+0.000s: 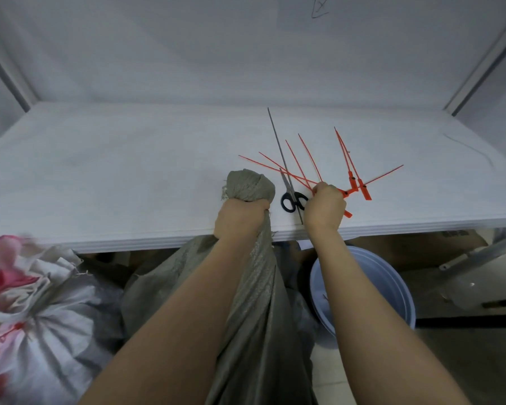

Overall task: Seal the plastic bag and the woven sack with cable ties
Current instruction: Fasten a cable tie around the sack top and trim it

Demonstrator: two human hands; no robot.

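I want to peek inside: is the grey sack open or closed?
Held closed: the left hand grips the sack at its bunched neck.

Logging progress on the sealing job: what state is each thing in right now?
woven sack, neck bunched, no tie on it yet
left hand, grips the sack's neck
right hand, fingers curled on the cable ties
scissors, closed, lying on the table
white bag, neck already tied red

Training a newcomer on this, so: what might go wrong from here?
The left hand alone grips the woven sack by its twisted neck; a slack grip may let it unwind.
The right hand pinches among crossed orange cable ties; several may lift together.
The scissors lie beside that hand, near the table edge, and could get knocked off.
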